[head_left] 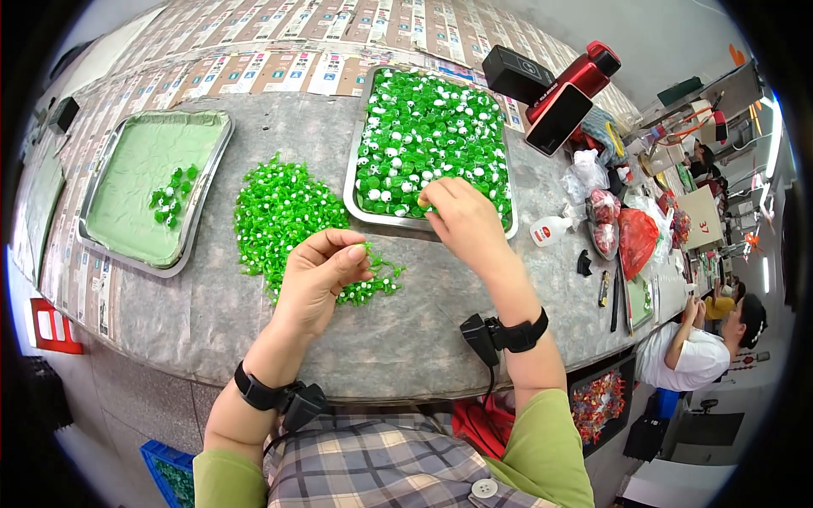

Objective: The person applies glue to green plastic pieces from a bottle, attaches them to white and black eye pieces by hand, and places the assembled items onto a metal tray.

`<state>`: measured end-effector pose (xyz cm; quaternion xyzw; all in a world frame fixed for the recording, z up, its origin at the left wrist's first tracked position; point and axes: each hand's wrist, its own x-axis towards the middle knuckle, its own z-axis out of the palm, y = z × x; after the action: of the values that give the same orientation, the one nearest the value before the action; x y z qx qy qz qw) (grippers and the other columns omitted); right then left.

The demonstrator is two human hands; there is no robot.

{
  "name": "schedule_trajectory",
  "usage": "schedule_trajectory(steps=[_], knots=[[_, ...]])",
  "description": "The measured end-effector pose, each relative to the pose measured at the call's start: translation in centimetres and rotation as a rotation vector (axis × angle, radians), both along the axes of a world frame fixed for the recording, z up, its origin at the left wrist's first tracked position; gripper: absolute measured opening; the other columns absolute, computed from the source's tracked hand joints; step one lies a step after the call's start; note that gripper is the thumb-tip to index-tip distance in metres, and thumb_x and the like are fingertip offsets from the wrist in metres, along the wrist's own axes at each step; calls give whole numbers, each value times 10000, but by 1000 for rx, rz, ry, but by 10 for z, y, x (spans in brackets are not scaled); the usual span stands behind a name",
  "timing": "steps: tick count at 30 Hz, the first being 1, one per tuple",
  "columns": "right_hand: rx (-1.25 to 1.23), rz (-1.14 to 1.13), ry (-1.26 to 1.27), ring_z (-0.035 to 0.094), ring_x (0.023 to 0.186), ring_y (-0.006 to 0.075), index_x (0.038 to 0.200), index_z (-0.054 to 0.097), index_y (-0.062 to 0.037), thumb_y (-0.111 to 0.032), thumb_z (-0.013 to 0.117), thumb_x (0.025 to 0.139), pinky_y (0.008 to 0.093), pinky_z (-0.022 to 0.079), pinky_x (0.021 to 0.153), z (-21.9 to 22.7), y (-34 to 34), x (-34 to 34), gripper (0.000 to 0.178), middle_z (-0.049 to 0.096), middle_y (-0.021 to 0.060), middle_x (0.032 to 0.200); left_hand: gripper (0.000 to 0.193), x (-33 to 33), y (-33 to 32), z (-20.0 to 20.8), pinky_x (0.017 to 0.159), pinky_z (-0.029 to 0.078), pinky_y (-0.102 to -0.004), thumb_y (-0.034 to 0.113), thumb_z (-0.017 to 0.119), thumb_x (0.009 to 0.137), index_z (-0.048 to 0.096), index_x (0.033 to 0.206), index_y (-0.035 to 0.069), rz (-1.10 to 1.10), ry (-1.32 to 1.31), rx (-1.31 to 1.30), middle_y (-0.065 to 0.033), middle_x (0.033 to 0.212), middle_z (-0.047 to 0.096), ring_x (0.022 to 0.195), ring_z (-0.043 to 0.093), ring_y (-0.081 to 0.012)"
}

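Note:
My left hand is closed in a pinch above the near right edge of a pile of small green and white plastic pieces. A bit of green shows at its fingertips and looks like one of these small pieces. My right hand reaches over the near rim of a metal tray filled with green pieces and white eye-like balls. Its fingers are bent together at the pieces, with something yellowish at one fingertip; what they hold is hidden.
On the left lies a green-lined tray with a few green and white pieces. Far right stand a red bottle, a phone and a black box. A white bottle and red bag lie nearer. Another person sits at right.

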<state>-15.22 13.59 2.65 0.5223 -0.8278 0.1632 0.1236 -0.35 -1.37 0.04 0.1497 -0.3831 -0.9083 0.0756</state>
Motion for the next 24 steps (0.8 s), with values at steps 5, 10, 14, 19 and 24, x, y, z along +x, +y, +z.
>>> schedule_trajectory(steps=[5,10,14,19,24], knots=[[108,9,87,521,737,219,792,472,-62,-20,585,643,301,430,623,-14,-8,-6,192,507,66,792,143,0,-1,-1,632,490,-249,104,598,759,556,876,34,-18,18,7,-23,745,576,664,556,-97],[-472,-36,-926,526,798,116,917,462,-30,12,550,720,255,448,664,11,7,17,219,502,35,844,146,2,-1,-1,634,492,-252,106,597,759,553,879,35,-65,17,31,-30,762,577,672,561,-105],[-773,139,-1641,498,821,95,982,468,-35,-40,566,760,248,435,701,14,5,52,243,496,14,928,140,3,0,-2,643,495,-257,101,585,767,549,884,33,-131,45,88,-52,791,586,713,580,-127],[-817,87,-1790,485,845,81,1015,489,-41,-71,572,767,215,408,702,-6,-2,67,262,513,6,934,134,1,3,2,651,497,-260,91,570,776,545,891,27,-146,53,95,-70,813,592,742,588,-142],[-809,43,-1783,509,828,84,1018,522,-26,-64,566,776,211,412,709,-12,-4,71,249,551,30,935,138,1,3,0,655,499,-260,86,563,780,541,899,22,-137,58,104,-79,824,594,746,592,-149]])
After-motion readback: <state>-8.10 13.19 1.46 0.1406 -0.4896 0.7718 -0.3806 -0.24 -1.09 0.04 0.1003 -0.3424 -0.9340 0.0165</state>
